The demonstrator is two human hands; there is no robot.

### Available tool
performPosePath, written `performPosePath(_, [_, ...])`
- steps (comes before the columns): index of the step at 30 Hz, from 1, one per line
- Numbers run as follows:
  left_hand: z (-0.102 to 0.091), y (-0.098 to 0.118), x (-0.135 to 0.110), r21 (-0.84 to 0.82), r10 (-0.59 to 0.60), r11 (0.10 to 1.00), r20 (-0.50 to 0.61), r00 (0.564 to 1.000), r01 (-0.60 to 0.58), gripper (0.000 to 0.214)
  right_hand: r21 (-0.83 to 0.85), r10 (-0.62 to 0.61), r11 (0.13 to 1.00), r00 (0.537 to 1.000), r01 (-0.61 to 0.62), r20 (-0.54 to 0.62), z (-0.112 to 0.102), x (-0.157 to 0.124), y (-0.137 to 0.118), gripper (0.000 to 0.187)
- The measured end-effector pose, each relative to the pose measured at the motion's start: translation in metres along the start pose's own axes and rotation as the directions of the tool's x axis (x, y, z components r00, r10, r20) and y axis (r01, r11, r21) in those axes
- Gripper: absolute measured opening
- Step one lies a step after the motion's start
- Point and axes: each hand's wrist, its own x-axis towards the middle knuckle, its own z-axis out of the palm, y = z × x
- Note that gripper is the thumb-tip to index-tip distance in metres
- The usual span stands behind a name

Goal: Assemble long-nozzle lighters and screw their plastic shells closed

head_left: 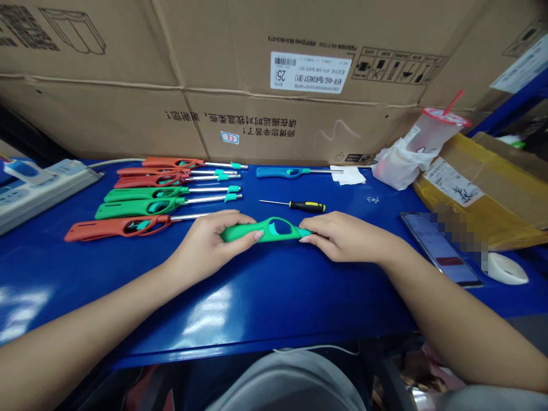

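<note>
A green long-necked gas lighter (268, 229) lies crosswise between my hands, just above the blue table. My left hand (214, 233) is wrapped round its handle, with the thumb along the near side. At the other end my right hand (336, 235) pinches the teal piece at the front of the lighter, and its fingers hide whatever lies beyond. A screwdriver (307, 206) with a black and yellow handle rests behind the right hand. To the left, several orange and green lighters lie in a row; the nearest orange lighter (100, 228) has its metal tube partly behind my left hand.
A blue lighter (278, 172) lies at the back, its tip on white tissue (349, 175). A cardboard box (231, 97) walls the rear. To the right are a bagged drink cup (428, 137), a taped parcel (483, 188), a phone (428, 245) and a tape roll (507, 268). A power strip (47, 188) stands left.
</note>
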Motion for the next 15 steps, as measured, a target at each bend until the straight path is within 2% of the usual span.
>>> performPosePath(9, [0.0036, 0.0007, -0.0035, 0.006, -0.013, 1.0, 0.019, 1.0, 0.013, 0.031, -0.005, -0.002, 1.0, 1.0, 0.002, 0.022, 0.0017, 0.0007, -0.0069, 0.026])
performPosePath(15, [-0.0009, -0.0005, 0.0032, 0.036, 0.031, 0.999, 0.048, 0.998, -0.033, 0.032, -0.041, 0.077, 0.996, 0.997, -0.077, 0.001, -0.0037, 0.0014, -0.0095, 0.024])
